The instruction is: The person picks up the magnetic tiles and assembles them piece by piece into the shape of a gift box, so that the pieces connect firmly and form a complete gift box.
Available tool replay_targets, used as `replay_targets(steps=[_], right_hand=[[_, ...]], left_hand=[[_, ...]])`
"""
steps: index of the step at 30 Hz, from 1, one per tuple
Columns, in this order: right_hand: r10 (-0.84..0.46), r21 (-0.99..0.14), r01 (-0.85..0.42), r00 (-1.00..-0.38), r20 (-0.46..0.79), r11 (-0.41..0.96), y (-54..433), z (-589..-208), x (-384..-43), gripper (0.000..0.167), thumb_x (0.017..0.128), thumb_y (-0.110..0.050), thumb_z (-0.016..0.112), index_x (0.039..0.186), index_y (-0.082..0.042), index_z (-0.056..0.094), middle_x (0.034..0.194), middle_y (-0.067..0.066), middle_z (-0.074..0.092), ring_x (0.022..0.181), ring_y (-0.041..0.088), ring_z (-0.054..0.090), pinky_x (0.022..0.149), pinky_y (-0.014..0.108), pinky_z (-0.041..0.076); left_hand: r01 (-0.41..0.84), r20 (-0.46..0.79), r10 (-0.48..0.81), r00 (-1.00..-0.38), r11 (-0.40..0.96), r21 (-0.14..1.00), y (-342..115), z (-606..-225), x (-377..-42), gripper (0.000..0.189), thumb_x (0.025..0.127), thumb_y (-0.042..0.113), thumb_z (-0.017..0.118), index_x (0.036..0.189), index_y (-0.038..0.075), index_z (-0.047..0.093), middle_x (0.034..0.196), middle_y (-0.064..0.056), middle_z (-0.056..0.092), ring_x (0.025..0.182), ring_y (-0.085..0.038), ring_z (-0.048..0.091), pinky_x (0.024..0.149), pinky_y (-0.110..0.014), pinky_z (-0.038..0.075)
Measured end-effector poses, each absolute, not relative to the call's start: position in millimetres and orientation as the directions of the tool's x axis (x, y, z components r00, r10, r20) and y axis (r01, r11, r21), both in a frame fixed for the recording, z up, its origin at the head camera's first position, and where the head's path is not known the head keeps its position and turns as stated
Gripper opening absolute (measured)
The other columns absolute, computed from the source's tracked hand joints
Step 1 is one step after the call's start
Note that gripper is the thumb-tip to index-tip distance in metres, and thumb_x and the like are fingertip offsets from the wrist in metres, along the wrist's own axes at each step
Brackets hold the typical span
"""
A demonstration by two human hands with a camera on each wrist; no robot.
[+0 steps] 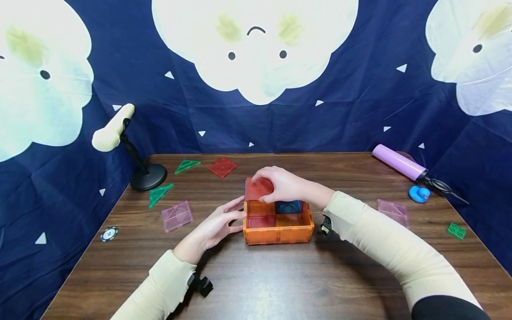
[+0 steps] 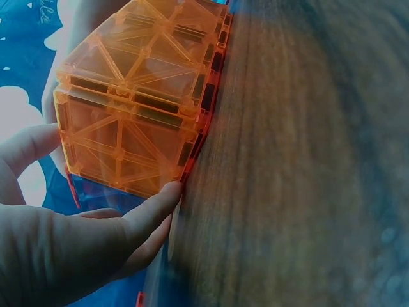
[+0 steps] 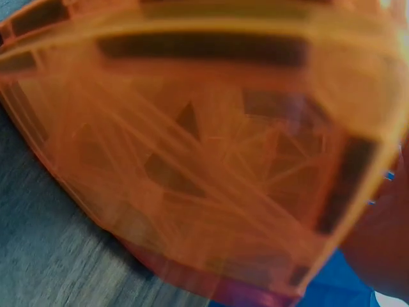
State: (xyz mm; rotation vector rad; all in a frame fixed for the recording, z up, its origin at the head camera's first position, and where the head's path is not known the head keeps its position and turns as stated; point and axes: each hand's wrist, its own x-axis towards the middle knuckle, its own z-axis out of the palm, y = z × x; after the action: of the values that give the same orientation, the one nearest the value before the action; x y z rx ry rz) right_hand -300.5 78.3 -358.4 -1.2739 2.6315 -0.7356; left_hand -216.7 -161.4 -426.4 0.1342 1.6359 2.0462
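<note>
On the wooden table stands a small open-topped box of translucent orange magnetic tiles [image 1: 278, 235]. Dark red and dark blue tiles [image 1: 288, 207] show inside it. At its back left corner my right hand [image 1: 283, 186] pinches a red square tile [image 1: 256, 190] between thumb and fingers. My left hand [image 1: 216, 226] touches the box's left end with fingers spread and fairly straight; the left wrist view shows a fingertip [image 2: 169, 188] at a lower corner of the orange tiles [image 2: 121, 144]. The right wrist view shows a blurred orange wall [image 3: 192, 147], with the tile grip hidden.
Loose tiles lie around: green triangles [image 1: 161, 194], a red square [image 1: 222, 167], and pink squares [image 1: 177, 216] left and right [image 1: 394, 213]. A black stand [image 1: 148, 177], poker chip [image 1: 109, 234], purple cylinder [image 1: 399, 162], blue duck [image 1: 419, 194] and green brick [image 1: 456, 230] stand farther out.
</note>
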Motion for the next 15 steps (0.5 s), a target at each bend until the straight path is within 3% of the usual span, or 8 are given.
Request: replay_targets(steps=[4,8,15], right_hand=[[-0.738,-0.499,-0.707,-0.65,0.179,0.501,91,-356,-297,0.041,0.093,-0.022,0.074,0.129,-0.005,0.065,0.128,0.01,0.065,0.119,0.028,0.056,0.103,0.045,0.045],[-0.667,-0.551,-0.667,-0.703,0.245,0.501,113,-356,-286,0.036,0.098,-0.019,0.07,0.128,-0.002,0.065,0.129,0.011,0.065,0.124,0.03,0.058,0.108,0.048,0.043],[-0.531,-0.568,-0.591,-0.796,0.292,0.572,176,-368,-251,0.034,0.099,-0.018,0.069,0.129,-0.004,0.066,0.127,0.012,0.068,0.119,0.032,0.062,0.103,0.053,0.046]], left_hand=[[-0.331,-0.239,0.444,-0.864,-0.143,0.933,-162,-428,-216,0.074,0.1,0.009,0.056,0.163,0.005,0.017,0.165,-0.019,0.021,0.147,-0.04,0.027,0.114,-0.058,0.032],[-0.337,-0.247,0.435,-0.866,-0.142,0.931,-163,-429,-217,0.075,0.099,0.01,0.057,0.163,0.006,0.017,0.166,-0.018,0.021,0.148,-0.038,0.026,0.114,-0.058,0.032],[-0.334,-0.251,0.426,-0.869,-0.132,0.933,-160,-429,-217,0.076,0.099,0.01,0.058,0.163,0.007,0.018,0.166,-0.017,0.02,0.148,-0.038,0.028,0.114,-0.058,0.032]])
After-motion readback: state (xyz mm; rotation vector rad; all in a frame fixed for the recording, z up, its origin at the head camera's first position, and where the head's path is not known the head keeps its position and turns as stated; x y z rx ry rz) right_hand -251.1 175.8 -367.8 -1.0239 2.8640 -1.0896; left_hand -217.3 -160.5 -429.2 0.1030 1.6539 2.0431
